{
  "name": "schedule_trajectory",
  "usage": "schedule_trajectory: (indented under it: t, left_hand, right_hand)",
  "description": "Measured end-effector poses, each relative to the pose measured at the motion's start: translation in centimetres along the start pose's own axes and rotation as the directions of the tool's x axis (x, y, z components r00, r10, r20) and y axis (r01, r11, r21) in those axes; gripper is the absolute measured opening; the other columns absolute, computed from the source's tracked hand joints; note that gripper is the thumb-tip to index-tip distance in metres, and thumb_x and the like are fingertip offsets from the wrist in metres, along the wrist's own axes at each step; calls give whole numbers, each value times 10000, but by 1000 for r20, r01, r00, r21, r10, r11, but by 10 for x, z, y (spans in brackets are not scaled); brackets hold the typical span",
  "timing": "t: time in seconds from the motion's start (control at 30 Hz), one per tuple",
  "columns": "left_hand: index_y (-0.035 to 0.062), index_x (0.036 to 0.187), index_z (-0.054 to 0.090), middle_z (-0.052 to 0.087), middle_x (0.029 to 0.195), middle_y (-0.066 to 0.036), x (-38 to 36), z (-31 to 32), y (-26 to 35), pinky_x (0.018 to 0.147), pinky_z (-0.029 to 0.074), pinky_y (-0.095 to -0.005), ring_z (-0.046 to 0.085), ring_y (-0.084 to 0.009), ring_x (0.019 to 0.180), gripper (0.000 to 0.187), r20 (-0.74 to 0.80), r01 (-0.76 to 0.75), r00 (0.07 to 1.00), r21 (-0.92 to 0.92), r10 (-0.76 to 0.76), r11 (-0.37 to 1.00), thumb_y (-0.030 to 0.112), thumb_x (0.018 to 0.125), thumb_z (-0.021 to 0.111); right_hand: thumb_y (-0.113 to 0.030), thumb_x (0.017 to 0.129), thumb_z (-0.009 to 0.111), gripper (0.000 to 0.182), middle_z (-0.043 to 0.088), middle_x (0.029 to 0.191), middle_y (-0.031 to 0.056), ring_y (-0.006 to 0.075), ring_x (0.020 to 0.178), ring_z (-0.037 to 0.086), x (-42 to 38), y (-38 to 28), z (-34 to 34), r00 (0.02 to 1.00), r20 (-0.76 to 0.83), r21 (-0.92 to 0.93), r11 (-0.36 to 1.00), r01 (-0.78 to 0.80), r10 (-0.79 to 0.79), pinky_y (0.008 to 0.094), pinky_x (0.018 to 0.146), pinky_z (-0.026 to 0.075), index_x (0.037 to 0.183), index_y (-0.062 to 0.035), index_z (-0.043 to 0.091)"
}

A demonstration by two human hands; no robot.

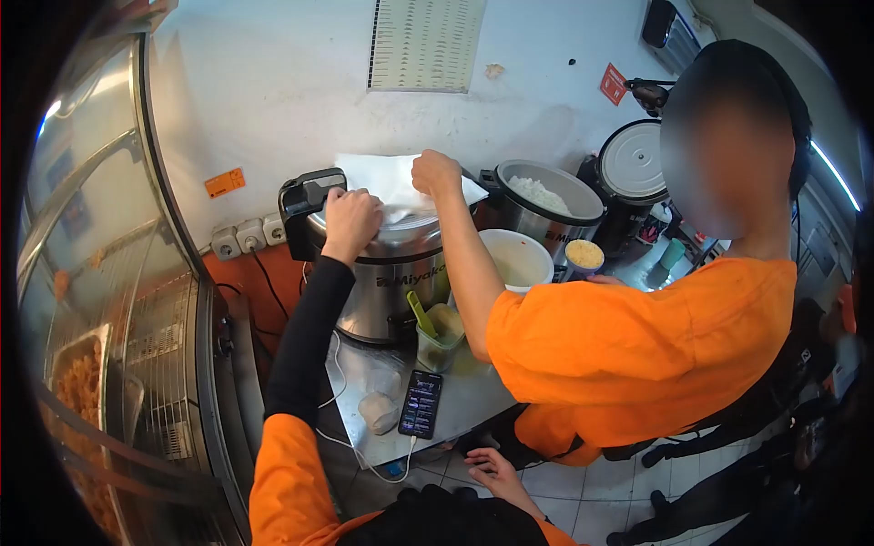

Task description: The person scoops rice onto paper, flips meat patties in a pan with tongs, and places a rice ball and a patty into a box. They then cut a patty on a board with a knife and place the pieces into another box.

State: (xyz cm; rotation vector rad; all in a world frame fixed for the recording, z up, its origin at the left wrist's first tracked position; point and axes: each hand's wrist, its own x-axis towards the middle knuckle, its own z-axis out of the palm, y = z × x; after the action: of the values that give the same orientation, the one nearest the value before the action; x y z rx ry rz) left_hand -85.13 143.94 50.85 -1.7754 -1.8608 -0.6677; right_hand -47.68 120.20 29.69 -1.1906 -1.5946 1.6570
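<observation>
My left hand [353, 221], below a black sleeve, is closed at the lid of a steel Miyako rice cooker [378, 296]. Its fingers curl down beside a white sheet [378, 177] lying over the top; what they grip is hidden. A co-worker's hand [437, 173] presses on the same sheet from the right. Low in the view, my right hand [496, 475] hangs beside the table's front edge, fingers loosely bent and apart, holding nothing. A phone [421, 404] with a white cable lies on the steel table [364, 362].
A clear container [439, 350] with a green-handled utensil stands before the cooker. Right of it are a white bucket [519, 257] and an open pot of rice [540, 196]. A co-worker in orange [637, 346] stands close at right. A glass display case [100, 273] borders the left.
</observation>
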Motion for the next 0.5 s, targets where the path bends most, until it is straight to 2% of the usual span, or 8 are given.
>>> schedule_trajectory:
  t: [0.03,0.1,0.13,0.17,0.27,0.37,0.4,0.5]
  left_hand:
    - [133,834,653,616,805,-42,-1,-11,0,803,368,-381,552,-181,853,169,-3,-2,1000,-3,2,1000,140,668,625]
    - [148,711,649,582,667,14,-13,-25,-1,786,365,-338,556,-153,741,113,-302,-148,944,-41,129,988,205,622,686]
    - [153,698,637,548,635,18,-15,-23,-4,763,360,-322,540,-151,704,195,-338,-204,927,-84,164,975,273,572,725]
    - [153,698,637,548,635,18,-19,-22,-7,763,360,-322,540,-151,704,195,-329,-210,929,-88,170,974,273,572,725]
    - [161,712,638,504,614,27,-32,-32,-8,745,352,-313,517,-146,689,169,-325,-47,944,-281,-49,958,281,628,723]
    - [155,746,652,483,608,17,-35,-30,2,740,354,-301,515,-158,662,125,-500,-162,865,-210,36,964,235,669,708]
    - [161,835,664,515,642,6,-38,-30,9,734,375,-317,529,-172,669,124,-516,-203,852,-167,90,965,174,712,674]
    - [184,943,654,587,730,5,-42,-11,19,762,401,-349,554,-170,717,214,-519,-180,855,-269,16,946,122,738,643]
  right_hand:
    - [-121,813,614,345,576,1019,82,140,903,561,1,-9,1,1000,-1,6,1000,18,-18,265,769,451,1118,-35,478]
    - [-127,818,611,331,579,1015,80,138,902,559,9,-20,5,1000,-5,23,999,29,-29,264,766,450,1110,-35,484]
    - [-134,826,603,310,581,1008,75,132,902,558,16,-24,6,998,8,10,998,61,-61,259,758,450,1099,-36,491]
    - [-141,834,594,290,584,1002,70,127,902,556,23,-30,8,996,20,-3,996,91,-91,255,749,449,1088,-37,499]
    - [-127,850,568,286,567,1016,80,116,943,533,43,-61,10,993,71,-24,995,92,-90,234,778,430,1104,-25,487]
    - [-140,856,560,279,569,1014,66,110,941,532,59,-83,14,976,104,-8,981,195,-193,225,771,421,1102,-26,494]
    - [-140,856,560,279,569,1014,66,110,941,532,63,-90,14,977,105,-9,982,186,-184,225,771,421,1102,-26,494]
    - [-145,860,554,271,572,1007,51,103,938,531,72,-97,14,968,122,-56,973,225,-217,220,764,413,1097,-27,499]
